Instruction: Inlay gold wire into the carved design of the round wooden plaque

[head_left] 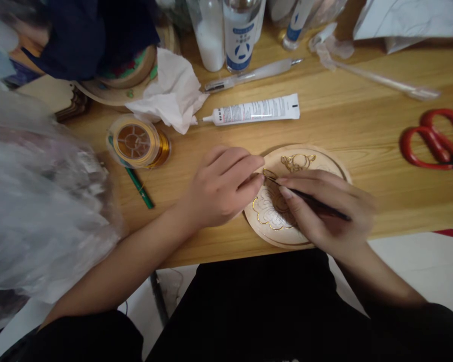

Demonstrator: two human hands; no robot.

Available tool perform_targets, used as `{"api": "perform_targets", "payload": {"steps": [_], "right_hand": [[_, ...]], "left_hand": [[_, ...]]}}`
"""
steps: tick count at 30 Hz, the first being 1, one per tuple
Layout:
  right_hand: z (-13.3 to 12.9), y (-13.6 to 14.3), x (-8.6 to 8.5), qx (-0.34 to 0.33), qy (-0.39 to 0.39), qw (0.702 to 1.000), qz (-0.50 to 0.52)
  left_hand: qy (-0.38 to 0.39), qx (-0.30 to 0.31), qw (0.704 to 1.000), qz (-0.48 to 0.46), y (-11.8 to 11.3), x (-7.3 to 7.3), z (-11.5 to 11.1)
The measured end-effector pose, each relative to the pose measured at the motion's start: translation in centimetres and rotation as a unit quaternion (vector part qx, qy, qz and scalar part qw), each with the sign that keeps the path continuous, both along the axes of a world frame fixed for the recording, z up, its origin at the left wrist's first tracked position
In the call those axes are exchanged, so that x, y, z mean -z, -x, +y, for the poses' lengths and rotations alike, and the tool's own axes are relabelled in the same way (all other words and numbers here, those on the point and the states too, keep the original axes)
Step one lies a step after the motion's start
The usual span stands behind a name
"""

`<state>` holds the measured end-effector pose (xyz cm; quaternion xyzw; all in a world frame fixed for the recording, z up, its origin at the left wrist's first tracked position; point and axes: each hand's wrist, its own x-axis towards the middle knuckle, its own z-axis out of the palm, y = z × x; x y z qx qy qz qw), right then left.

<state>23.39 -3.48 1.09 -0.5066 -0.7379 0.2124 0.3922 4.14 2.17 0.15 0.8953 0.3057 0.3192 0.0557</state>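
A round wooden disc (pixel 258 232) lies near the table's front edge, with a pencilled design partly outlined in gold wire (pixel 267 223). My right hand (pixel 326 211) rests over its right side, fingers closed around dark, slim tweezers (pixel 313 199). Their tip reaches a small gold wire loop (pixel 269 174) at the disc's upper left. From the left, my left hand (pixel 228 188) meets that spot, thumb and fingers pinched together beside the loop. What lies between those fingertips is mostly hidden, though it seems to be the gold wire's end. Both hands cover part of the design.
A spool of gold wire (pixel 136 141) stands left, over a green pencil (pixel 139 188). Behind the disc lie a glue tube (pixel 256 109), crumpled tissue (pixel 169 93) and a white pen (pixel 252 75). Bottles (pixel 241 35) stand farther back. Red-handled scissors (pixel 434 138) lie right; plastic bags (pixel 41 201) fill the left.
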Motion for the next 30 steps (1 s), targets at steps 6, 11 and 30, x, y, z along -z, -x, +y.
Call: {"api": "perform_targets", "payload": {"steps": [6,11,30], "right_hand": [[-0.04,-0.03,0.00,-0.001,-0.002,1.000,-0.006],[-0.15,-0.15,0.16,-0.007,-0.018,1.000,-0.024],[-0.26,0.14,0.05,0.078,-0.037,0.996,-0.011]], "left_hand": [[-0.001,0.004,1.000,0.002,0.07,0.13,0.00],[-0.016,0.021,1.000,0.006,0.20,0.29,0.07],[-0.080,0.025,0.996,-0.001,0.87,0.68,0.55]]}}
